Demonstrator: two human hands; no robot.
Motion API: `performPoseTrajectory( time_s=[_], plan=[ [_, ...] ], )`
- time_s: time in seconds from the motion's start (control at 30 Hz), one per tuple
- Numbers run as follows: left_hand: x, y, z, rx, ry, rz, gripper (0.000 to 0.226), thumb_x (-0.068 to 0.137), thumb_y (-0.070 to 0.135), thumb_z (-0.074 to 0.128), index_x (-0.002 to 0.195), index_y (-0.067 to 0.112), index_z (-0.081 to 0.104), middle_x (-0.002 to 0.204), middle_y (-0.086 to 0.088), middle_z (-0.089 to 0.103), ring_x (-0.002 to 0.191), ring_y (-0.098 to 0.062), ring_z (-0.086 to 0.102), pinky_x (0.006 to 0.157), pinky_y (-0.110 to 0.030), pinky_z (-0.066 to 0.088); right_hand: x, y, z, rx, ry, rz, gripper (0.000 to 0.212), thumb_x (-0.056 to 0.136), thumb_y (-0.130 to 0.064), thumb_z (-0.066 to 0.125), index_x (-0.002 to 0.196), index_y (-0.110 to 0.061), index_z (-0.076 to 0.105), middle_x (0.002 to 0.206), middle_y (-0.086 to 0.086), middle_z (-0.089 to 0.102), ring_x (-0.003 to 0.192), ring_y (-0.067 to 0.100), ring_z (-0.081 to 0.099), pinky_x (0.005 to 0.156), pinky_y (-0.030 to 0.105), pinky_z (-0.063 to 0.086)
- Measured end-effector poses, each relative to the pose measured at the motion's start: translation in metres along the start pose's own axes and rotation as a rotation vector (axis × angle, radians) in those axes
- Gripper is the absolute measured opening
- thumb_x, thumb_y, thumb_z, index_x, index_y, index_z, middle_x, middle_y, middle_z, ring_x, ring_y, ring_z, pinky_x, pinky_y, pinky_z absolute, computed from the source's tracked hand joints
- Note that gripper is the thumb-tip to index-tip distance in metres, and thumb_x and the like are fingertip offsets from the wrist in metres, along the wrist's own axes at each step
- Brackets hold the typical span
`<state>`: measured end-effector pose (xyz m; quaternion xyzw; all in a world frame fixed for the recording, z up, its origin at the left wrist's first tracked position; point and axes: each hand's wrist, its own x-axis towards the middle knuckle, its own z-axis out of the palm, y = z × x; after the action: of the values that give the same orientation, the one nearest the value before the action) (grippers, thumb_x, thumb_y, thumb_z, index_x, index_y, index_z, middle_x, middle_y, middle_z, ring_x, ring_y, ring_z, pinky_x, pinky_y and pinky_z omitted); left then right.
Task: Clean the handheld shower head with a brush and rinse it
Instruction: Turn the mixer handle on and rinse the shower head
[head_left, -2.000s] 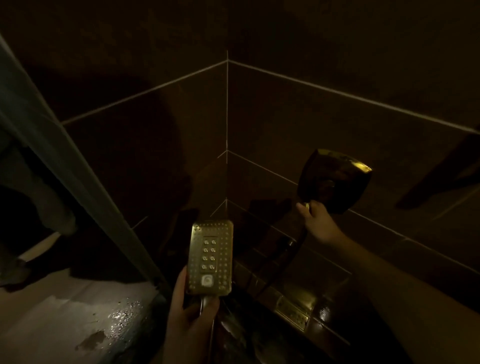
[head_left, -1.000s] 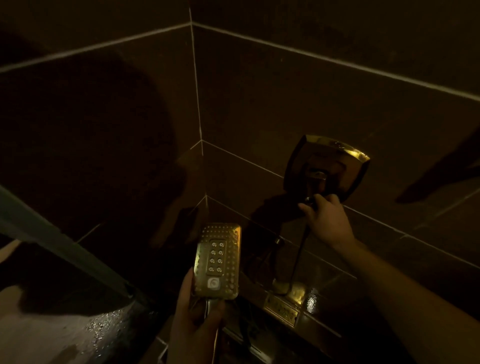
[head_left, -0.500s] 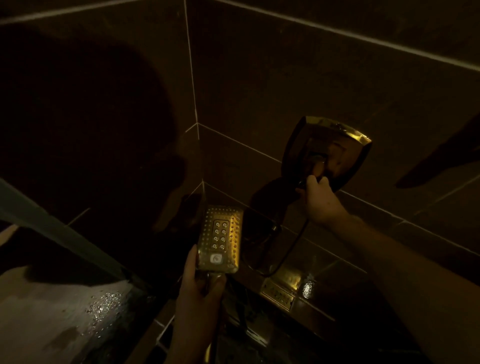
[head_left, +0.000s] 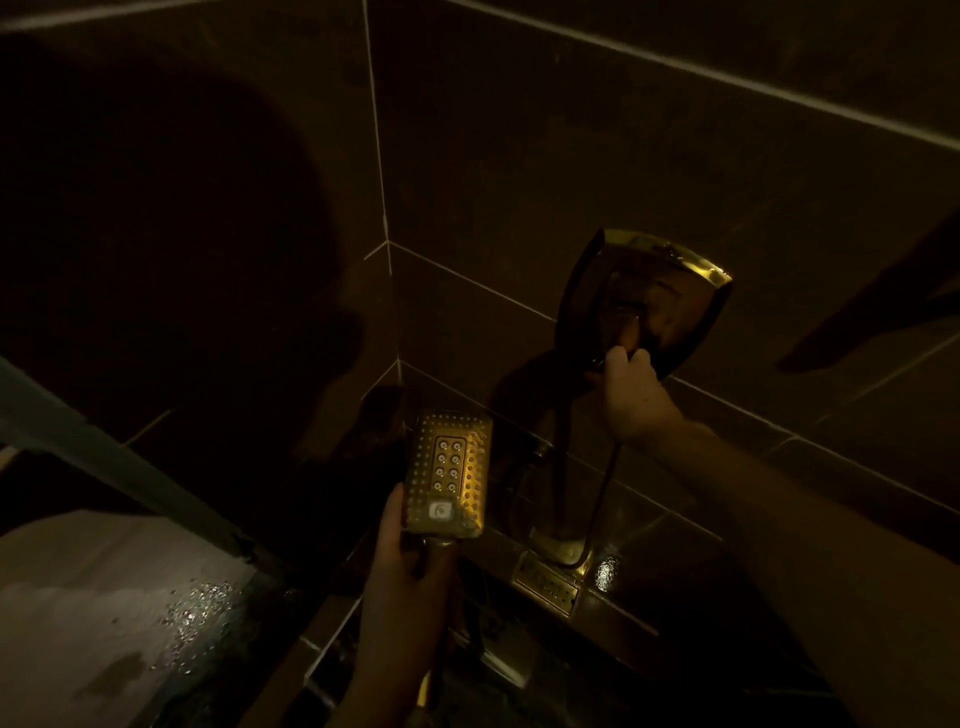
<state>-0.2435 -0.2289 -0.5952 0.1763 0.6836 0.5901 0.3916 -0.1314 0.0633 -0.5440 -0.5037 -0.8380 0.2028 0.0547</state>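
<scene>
The light is very dim. My left hand (head_left: 402, 582) grips the handle of the rectangular handheld shower head (head_left: 449, 473), held upright with its nozzle face toward me. My right hand (head_left: 631, 397) is closed around the lever at the lower edge of the shiny square wall valve plate (head_left: 644, 299), whose surface reflects my fingers. The shower hose (head_left: 602, 488) hangs from below my right hand and loops down to a wall outlet. No brush is visible.
Dark tiled walls meet in a corner (head_left: 382, 218) behind the shower head. A glass door frame (head_left: 119, 462) runs diagonally at the left, with wet pale floor (head_left: 119, 613) beyond it. A small metal drain plate (head_left: 545, 584) sits low on the tiles.
My right hand has risen from below the valve plate and closed on its lever. The view has tilted down and closer. My left hand keeps holding the shower head upright.
</scene>
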Motion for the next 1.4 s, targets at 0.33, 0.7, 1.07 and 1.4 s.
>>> performPoseTrajectory(
  time_s=[0.33, 0.7, 1.07, 1.4],
  plan=[
    [0.003, -0.006, 0.003, 0.018, -0.013, 0.007, 0.067, 0.098, 0.028, 0.068, 0.148, 0.060, 0.036, 0.129, 0.033, 0.061, 0.109, 0.000, 0.068, 0.079, -0.032, 0.053, -0.007, -0.010, -0.005, 0.028, -0.012, 0.009, 0.009, 0.104, -0.015, 0.043, 0.103, -0.017, 0.035, 0.122, 0.021, 0.037, 0.088, 0.026, 0.041, 0.076, 0.037, 0.039],
    [0.020, 0.004, 0.013, 0.032, -0.045, 0.033, 0.079, 0.098, 0.016, 0.068, 0.158, 0.048, 0.028, 0.158, 0.006, 0.046, 0.141, -0.027, 0.050, 0.111, -0.062, 0.044, -0.008, -0.016, -0.008, 0.011, -0.002, 0.084, 0.025, 0.104, -0.026, 0.046, 0.120, -0.006, 0.045, 0.128, 0.021, 0.037, 0.109, 0.035, 0.045, 0.087, 0.043, 0.042],
    [0.053, 0.014, 0.036, 0.193, -0.096, 0.014, 0.081, 0.102, 0.024, 0.062, 0.154, 0.063, 0.014, 0.107, -0.008, 0.067, 0.054, -0.015, 0.061, 0.045, -0.029, 0.049, -0.044, -0.009, -0.012, 0.097, 0.072, 0.123, 0.020, 0.099, -0.011, 0.050, 0.115, -0.020, 0.042, 0.101, 0.001, 0.055, 0.081, 0.016, 0.058, 0.055, 0.029, 0.047],
    [0.044, 0.007, 0.047, 0.218, -0.126, 0.076, 0.084, 0.101, 0.017, 0.064, 0.155, 0.060, 0.017, 0.115, -0.003, 0.068, 0.064, -0.006, 0.068, 0.052, -0.025, 0.055, -0.047, -0.040, 0.001, -0.002, -0.171, -0.092, 0.036, 0.104, -0.044, 0.035, 0.122, -0.020, 0.055, 0.100, 0.008, 0.065, 0.087, 0.029, 0.064, 0.076, 0.047, 0.055]
  ],
)
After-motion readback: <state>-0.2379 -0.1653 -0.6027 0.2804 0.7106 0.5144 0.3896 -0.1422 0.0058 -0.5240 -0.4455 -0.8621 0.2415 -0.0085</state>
